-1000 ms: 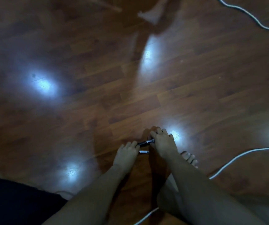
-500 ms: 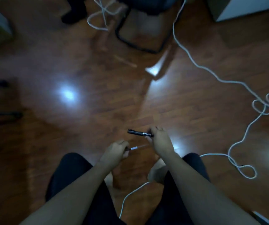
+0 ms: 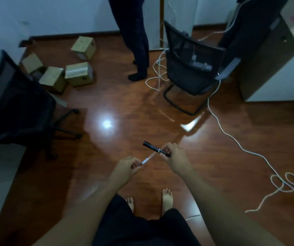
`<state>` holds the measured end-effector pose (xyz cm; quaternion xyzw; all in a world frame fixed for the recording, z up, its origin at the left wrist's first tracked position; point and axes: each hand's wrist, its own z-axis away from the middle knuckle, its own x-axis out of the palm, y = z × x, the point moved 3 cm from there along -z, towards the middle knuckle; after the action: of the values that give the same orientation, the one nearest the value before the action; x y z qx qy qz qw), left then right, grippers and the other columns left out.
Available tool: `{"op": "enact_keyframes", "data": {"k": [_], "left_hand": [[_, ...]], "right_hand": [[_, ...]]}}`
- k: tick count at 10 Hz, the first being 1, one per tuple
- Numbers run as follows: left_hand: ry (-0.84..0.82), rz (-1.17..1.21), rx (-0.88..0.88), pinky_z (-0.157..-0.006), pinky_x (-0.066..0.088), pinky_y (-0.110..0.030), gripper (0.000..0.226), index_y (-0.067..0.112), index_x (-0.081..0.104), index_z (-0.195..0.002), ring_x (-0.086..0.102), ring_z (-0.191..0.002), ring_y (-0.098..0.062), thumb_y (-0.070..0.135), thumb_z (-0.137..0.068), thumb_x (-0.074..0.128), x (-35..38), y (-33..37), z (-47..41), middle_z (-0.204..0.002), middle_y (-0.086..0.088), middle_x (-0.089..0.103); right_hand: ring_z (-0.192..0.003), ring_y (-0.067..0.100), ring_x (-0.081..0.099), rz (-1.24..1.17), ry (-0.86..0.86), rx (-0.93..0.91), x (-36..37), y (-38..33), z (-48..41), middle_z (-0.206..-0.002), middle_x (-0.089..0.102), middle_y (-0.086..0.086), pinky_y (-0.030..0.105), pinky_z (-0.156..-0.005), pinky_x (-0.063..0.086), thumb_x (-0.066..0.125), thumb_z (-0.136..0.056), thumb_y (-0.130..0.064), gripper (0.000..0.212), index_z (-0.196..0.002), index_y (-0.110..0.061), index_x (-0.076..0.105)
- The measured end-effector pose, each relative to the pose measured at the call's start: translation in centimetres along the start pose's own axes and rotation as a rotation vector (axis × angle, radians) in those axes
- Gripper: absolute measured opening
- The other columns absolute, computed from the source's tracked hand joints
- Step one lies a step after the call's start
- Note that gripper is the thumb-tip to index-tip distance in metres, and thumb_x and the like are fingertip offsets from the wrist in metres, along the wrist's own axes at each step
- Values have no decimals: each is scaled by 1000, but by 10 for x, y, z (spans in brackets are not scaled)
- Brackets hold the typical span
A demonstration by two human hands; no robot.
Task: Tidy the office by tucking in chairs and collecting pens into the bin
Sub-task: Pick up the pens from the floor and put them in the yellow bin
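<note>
Both hands up over the wood floor (image 3: 107, 174), a pen in each.
Right hand (image 3: 175, 155) grip pinches black pen (image 3: 156, 149); left hand (image 3: 126, 167) pinches thin pen (image 3: 147, 159) (body blurred); bin unseen, bare floor ahead toward black chair (image 3: 190, 71).

Both bare forearms extended forward and slightly inward, hands raised side by side in front of the body. Left hand (image 3: 127, 168) curled, fingertips pinched on a slim clear-barrelled pen (image 3: 147, 159). Right hand (image 3: 175, 155) knuckles up, fingers closed around the end of a thick black marker pen (image 3: 154, 148). Bare feet planted below.
</note>
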<state>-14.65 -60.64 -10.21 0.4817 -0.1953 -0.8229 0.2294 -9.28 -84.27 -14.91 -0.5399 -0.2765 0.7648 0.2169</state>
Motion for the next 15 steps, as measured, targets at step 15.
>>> {"op": "enact_keyframes", "data": {"k": [15], "left_hand": [[1092,474,-760,-81,52,-18,21,29,78,-114,64,-90,-2,20,-95,77,-181,-508,434,-100,14,64]], "right_hand": [[-92,0,61,379,-724,-905,442,-582,20,-99,63,-19,18,-71,46,74,-95,-40,14,-97,-44,61]]}}
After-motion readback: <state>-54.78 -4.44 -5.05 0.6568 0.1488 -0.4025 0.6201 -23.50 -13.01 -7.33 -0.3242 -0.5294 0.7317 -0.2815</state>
